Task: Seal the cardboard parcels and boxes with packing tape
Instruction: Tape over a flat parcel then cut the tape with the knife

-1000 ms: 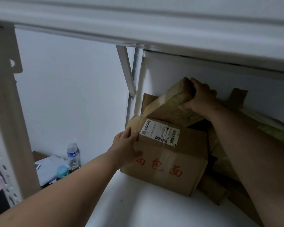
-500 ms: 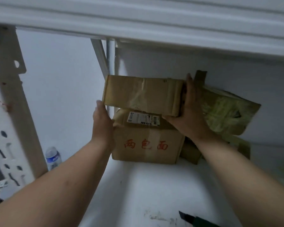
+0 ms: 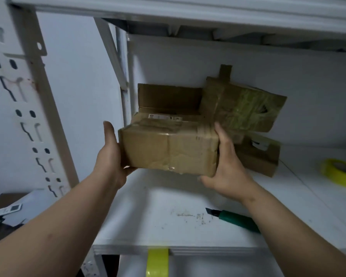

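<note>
Gripping taped cardbd box, both hands.

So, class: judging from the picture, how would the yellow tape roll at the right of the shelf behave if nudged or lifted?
The yellow tape roll lies flat on the white shelf, so a nudge would probably slide it, not roll it. It is a hollow ring, so likely light and easy to lift. Stood on edge, it could roll.
</note>
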Demonstrator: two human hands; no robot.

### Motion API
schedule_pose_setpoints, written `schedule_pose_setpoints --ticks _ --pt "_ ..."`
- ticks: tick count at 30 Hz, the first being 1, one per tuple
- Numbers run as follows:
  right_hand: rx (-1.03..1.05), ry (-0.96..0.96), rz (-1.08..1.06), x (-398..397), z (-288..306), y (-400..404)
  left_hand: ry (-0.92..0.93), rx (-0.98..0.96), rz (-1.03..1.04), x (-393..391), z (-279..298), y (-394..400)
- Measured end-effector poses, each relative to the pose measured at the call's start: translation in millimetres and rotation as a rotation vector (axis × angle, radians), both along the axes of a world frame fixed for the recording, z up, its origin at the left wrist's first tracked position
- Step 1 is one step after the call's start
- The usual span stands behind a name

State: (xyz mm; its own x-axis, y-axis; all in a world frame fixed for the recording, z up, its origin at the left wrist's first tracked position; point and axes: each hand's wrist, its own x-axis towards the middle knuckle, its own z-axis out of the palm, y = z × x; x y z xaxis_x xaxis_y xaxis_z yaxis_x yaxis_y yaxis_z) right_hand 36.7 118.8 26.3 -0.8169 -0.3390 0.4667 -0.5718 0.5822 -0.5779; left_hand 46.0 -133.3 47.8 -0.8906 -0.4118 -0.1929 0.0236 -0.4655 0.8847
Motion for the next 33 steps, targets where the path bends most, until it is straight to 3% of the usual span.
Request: schedule_pose_setpoints --ticks 6,12,23,26,33 --pt "-0.42 -0.462 0.15 33.2 -50.1 0.4 -0.122 -0.099 0.004 29.5 -64.3 -7.9" --pt "-0.424 -0.585 0.044 46.0 -97.3 -12.8 -0.22 -0.328 0.046 61.6 -100.6 -1.9" --pt "-0.468 -0.532 -0.122 51.2 -105.3 -20.2 -0.188 -0.457 -0.066 70.5 -116.4 -21.7" --pt "-0.459 -0.483 -0.217 51.0 -105.7 -27.6 -0.136 -0.598 -0.109 65.8 -108.4 -22.8" --pt "-0.21 -0.298 -0.335 54.0 -111.7 -40.8 -0.028 -1.045 -0.268 51.3 -102.2 -24.6"
